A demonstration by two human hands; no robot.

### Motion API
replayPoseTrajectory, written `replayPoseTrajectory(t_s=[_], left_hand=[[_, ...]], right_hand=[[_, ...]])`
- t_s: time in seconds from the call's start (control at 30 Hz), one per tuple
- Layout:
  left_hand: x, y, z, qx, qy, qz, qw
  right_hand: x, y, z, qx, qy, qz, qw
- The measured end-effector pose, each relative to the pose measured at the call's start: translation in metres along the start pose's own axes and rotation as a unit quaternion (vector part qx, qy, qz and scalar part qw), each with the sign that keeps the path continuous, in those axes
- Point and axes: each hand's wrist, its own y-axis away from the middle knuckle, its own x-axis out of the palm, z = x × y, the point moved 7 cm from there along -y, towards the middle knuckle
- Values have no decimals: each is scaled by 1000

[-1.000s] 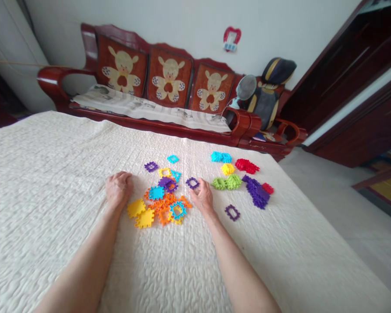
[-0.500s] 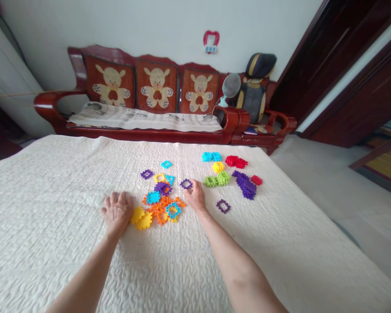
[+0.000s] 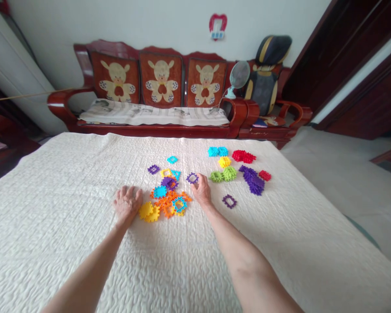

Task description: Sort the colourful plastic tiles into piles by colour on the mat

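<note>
In the head view, the right hand (image 3: pixel 202 191) pinches the near right edge of a purple frame piece (image 3: pixel 188 179) between thumb and fingers; whether the piece is lifted off the white quilted cover (image 3: pixel 169 261) or touches it, I cannot tell. The left hand (image 3: pixel 127 202) is palm down on the cover with its fingers spread, holding nothing that shows. Two yellow pieces (image 3: pixel 146 210) lie just to its right, overlapping.

Between the hands is a mixed heap: orange pieces (image 3: pixel 167 200) at the bottom, a solid blue square (image 3: pixel 160 191) on the left hand's side, and a blue ring (image 3: pixel 175 204) nearer the right hand. Purple pieces (image 3: pixel 169 183) lie at the heap's far side. Past both hands are a purple window piece (image 3: pixel 153 169) and a small blue frame.

Right of the right hand, green piles (image 3: pixel 230 174) are nearest, with a purple heap (image 3: pixel 254 180) and a single red clump (image 3: pixel 265 175) farther right. Beyond the green, away from the hands, are yellow, light blue and red piles. A second purple frame (image 3: pixel 225 201) lies by the right wrist, apart from everything.
</note>
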Motion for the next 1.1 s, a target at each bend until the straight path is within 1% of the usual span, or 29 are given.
replayPoseTrajectory(t_s=[0.17,0.23,0.37,0.47,0.63,0.73,0.87,1.03,1.1], left_hand=[[1,-3,10,84,-11,21,996],[-1,-2,10,95,-33,9,995],[-5,2,1,110,-74,-22,991],[-7,4,-2,121,-82,-23,989],[-7,3,0,145,-92,-21,985],[-6,0,1,143,-93,-7,985],[-8,0,0,127,-91,8,988],[-10,1,-3,103,-89,23,990],[-11,2,-4,96,-93,32,990]], right_hand=[[-2,-1,2,-10,-13,-13,1000],[-2,-1,2,-13,-21,-11,1000],[-1,-1,1,-10,-34,-9,999],[-2,-1,-1,5,-34,-13,999],[0,1,0,28,-19,-7,999],[0,2,-1,48,-18,-2,999],[-1,2,-1,56,-29,3,998],[0,6,-3,65,-59,-15,996],[-5,8,-1,56,-80,-16,995]])
